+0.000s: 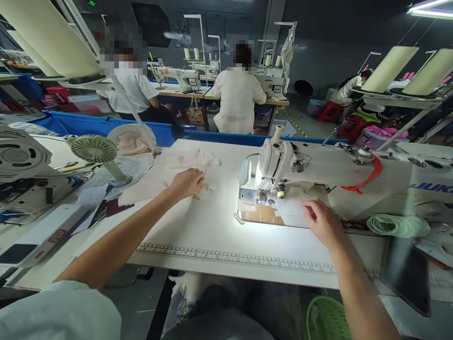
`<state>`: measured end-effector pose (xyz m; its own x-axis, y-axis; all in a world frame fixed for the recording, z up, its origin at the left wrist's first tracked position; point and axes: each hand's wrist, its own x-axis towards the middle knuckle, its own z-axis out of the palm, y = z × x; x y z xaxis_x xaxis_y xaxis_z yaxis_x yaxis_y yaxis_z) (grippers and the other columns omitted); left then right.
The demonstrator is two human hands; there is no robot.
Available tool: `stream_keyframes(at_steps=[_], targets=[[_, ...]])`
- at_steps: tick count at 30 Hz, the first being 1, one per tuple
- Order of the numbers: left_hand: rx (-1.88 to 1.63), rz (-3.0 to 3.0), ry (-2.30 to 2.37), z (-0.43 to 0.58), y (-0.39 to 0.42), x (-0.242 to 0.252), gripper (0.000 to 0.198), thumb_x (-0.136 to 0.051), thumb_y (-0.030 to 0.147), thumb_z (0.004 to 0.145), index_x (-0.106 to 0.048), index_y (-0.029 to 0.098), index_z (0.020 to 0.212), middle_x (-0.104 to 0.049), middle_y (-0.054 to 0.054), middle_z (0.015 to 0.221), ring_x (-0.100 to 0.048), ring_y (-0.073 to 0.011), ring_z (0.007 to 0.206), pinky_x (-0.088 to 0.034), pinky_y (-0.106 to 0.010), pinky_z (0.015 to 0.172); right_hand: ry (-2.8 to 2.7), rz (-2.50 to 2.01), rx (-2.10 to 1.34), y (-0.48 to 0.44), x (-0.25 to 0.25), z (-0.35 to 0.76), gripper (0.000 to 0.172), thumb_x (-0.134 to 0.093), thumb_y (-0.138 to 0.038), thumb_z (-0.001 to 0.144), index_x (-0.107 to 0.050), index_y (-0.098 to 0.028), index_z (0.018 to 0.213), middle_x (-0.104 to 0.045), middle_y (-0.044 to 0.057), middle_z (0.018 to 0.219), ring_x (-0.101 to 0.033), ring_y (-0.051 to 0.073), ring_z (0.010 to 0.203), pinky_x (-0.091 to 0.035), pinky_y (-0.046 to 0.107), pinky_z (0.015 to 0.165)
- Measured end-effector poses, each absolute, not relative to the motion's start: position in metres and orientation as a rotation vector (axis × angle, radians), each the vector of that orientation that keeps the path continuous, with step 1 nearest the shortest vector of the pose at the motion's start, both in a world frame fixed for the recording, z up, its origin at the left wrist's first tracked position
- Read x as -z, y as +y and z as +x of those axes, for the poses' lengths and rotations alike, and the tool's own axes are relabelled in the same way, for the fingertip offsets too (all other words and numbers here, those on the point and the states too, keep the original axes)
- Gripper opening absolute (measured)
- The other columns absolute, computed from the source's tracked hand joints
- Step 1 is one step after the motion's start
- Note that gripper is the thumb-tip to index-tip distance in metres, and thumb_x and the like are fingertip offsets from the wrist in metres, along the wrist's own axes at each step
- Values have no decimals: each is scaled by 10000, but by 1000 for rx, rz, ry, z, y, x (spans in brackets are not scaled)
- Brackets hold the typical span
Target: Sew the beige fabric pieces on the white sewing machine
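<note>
On the left of the white table my left hand (187,182) reaches down with its fingers bent together over small beige scraps (204,190). What lies between its fingertips is hidden. Beside it are pale pink cloth pieces (191,158). My right hand (320,219) is at the bed of a white sewing machine (274,163), right of the needle. Its thumb and fingers are closed at the edge of a thin pale cloth (295,205) lying on the bed. The machine's lamp lights the needle area brightly.
A ruler strip (230,257) runs along the table's front edge. At the left stand a small green fan (94,148) and a white box (46,233). Green cord (398,225) and a dark tablet (406,274) lie right. A green basket (327,318) is below. Several people sit beyond.
</note>
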<state>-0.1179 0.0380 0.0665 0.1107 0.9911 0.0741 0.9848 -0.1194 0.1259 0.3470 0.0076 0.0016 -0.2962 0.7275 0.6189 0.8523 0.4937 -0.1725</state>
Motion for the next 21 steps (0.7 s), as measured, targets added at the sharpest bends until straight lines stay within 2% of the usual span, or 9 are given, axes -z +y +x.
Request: stream_keyframes(at_steps=[2,5,8,11,15,18,21], targets=[[-365,2210,2068,-126,38,-64,205,-481,255,885,-683,221,874,-779,-88,942,-737,-286,922,-557,-341,767,-2093,-1298,248,7,-2,348,197,-470,-275,977,-660,-222,971,-741,79,923,-654,176,631,-460,283,564],[-642,1961,1940,-145,35,-60,286,-501,291,839,-685,223,1047,-736,-40,847,-738,-234,741,-590,-324,707,-2096,-1300,243,5,-3,347,192,-483,-270,975,-670,-228,980,-747,74,923,-672,182,664,-449,274,552],[-739,1828,1754,-160,31,-59,416,-508,345,822,-704,238,1172,-707,-30,918,-732,-190,663,-618,-314,671,-2100,-1268,243,1,-5,342,197,-486,-257,983,-680,-227,984,-755,68,917,-676,176,658,-458,270,562],[-629,2010,1713,-163,28,-62,420,-497,368,833,-773,230,1118,-710,-72,1029,-734,-203,736,-623,-324,720,-2126,-1212,239,-5,-9,332,198,-486,-246,1000,-682,-225,990,-768,62,910,-694,175,666,-476,270,586],[-363,2380,1736,-152,26,-68,383,-469,287,848,-804,204,1016,-721,-119,1045,-720,-260,914,-590,-333,834,-2197,-1149,147,-17,-18,313,202,-483,-218,1014,-684,-230,1007,-781,44,914,-722,179,735,-501,273,642],[-152,2482,1812,-143,26,-72,351,-459,252,866,-788,189,968,-706,-139,1035,-718,-265,834,-560,-337,742,-2268,-1115,31,-23,-23,303,241,-454,-202,1022,-694,-229,1026,-785,45,944,-734,185,797,-526,283,706],[21,2472,1912,-137,26,-76,274,-479,240,872,-746,175,873,-682,-146,936,-691,-271,707,-513,-354,644,-2310,-1145,-54,-24,-24,298,268,-440,-219,1026,-708,-230,1034,-787,57,954,-738,201,823,-542,302,728]])
